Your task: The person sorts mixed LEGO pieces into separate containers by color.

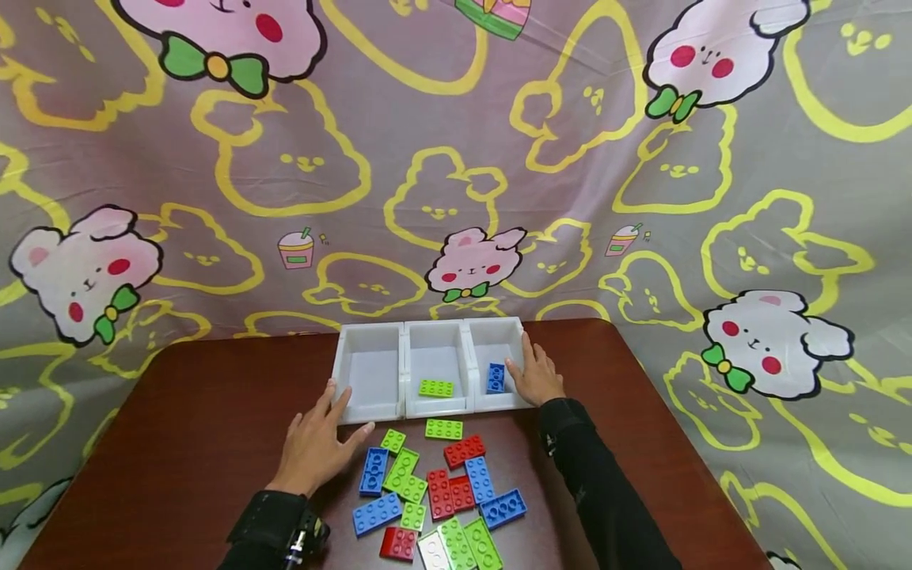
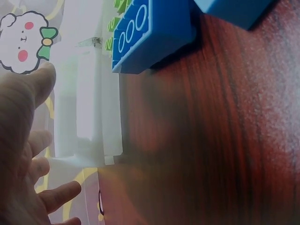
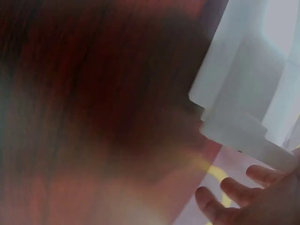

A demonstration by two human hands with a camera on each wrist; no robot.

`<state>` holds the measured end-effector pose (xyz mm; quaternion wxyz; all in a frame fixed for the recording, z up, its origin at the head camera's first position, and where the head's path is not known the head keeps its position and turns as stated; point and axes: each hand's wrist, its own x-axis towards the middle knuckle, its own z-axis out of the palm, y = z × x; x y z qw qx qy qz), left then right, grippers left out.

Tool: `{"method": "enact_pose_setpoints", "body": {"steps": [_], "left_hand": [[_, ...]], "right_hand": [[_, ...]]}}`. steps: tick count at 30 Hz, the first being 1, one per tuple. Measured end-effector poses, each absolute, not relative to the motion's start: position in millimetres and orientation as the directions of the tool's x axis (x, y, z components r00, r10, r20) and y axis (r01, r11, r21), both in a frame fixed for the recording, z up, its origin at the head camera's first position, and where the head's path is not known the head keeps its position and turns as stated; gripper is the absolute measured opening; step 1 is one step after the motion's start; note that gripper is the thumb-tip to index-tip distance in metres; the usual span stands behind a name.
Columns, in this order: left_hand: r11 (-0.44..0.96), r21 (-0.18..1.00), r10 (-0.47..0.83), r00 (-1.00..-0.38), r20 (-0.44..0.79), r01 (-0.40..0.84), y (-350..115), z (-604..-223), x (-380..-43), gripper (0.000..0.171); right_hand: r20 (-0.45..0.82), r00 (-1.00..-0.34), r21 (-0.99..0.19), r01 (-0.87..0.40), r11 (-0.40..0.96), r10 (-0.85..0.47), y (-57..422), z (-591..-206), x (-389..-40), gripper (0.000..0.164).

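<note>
Three white bins stand side by side: the left bin (image 1: 370,366), the middle bin (image 1: 436,348) and the right bin (image 1: 492,340). A lime-green toy brick (image 1: 436,388) lies in the middle one, and a blue toy brick (image 1: 495,378) with its hollow side up lies in the right one. My left hand (image 1: 317,447) is spread, fingers extended, at the front left corner of the left bin. Over the outer wall of the right bin lies my right hand (image 1: 539,377), thumb inside and fingers along the outside. Neither hand has a brick.
In front of the bins lies a loose group of red (image 1: 464,451), blue (image 1: 377,514) and green bricks (image 1: 443,429), some overlapping. Near the front is a pale brick (image 1: 434,551). The dark wooden table (image 1: 214,443) ends at a patterned cloth (image 1: 342,190) behind.
</note>
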<state>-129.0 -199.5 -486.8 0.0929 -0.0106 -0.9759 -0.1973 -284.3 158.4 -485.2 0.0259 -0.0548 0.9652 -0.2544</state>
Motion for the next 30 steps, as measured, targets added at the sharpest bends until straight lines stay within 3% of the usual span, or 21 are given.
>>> {"method": "enact_pose_setpoints", "body": {"steps": [7, 10, 13, 19, 30], "left_hand": [[0.925, 0.374, -0.025, -0.974, 0.226, 0.063, -185, -481, -126, 0.074], [0.918, 0.357, 0.044, -0.94, 0.339, 0.171, -162, -480, -126, 0.058], [0.867, 0.362, 0.196, -0.903, 0.383, 0.342, -132, -480, -126, 0.037], [0.76, 0.382, 0.483, -0.85, 0.21, 0.526, -89, -487, -127, 0.022], [0.765, 0.35, 0.52, -0.839, 0.159, 0.54, -69, -492, -126, 0.02]], "right_hand": [[-0.065, -0.99, -0.477, -0.078, 0.876, -0.124, 153, -480, -284, 0.075], [-0.082, -0.988, -0.472, -0.077, 0.878, -0.131, 151, -478, -284, 0.075], [-0.081, -0.988, -0.479, -0.077, 0.875, -0.131, 151, -477, -283, 0.076], [-0.088, -0.988, -0.476, -0.069, 0.877, -0.126, 150, -473, -282, 0.076], [-0.069, -0.991, -0.464, -0.068, 0.883, -0.112, 155, -474, -281, 0.076]]}}
